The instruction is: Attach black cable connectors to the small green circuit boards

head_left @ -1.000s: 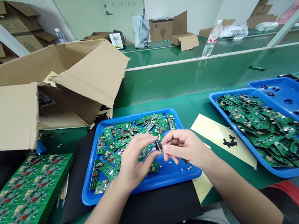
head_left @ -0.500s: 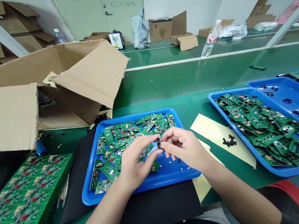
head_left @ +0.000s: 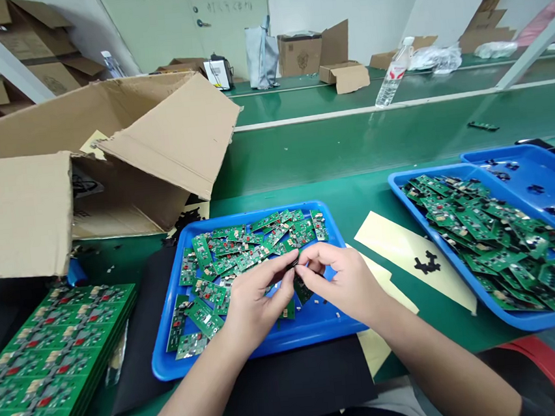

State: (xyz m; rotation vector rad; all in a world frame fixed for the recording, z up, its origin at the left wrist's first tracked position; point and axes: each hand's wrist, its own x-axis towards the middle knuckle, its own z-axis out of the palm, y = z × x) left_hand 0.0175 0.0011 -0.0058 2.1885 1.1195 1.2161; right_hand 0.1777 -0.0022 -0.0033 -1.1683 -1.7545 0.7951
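My left hand (head_left: 252, 302) and my right hand (head_left: 343, 280) meet over the middle blue tray (head_left: 313, 325), fingertips pinched together on one small green circuit board (head_left: 300, 283). The board is edge-on and mostly hidden by my fingers. The tray below holds several loose small green circuit boards (head_left: 242, 247), piled mainly in its far and left parts.
A second blue tray (head_left: 407, 199) full of small boards lies at the right, a third blue tray (head_left: 538, 163) behind it. A yellow sheet (head_left: 398, 242) with a black part lies between trays. Stacked green board panels (head_left: 42, 361) sit at left, an open cardboard box (head_left: 105, 146) behind.
Both hands have drifted slightly lower and closer together over the tray, and the small board between the fingertips has turned and become more hidden.
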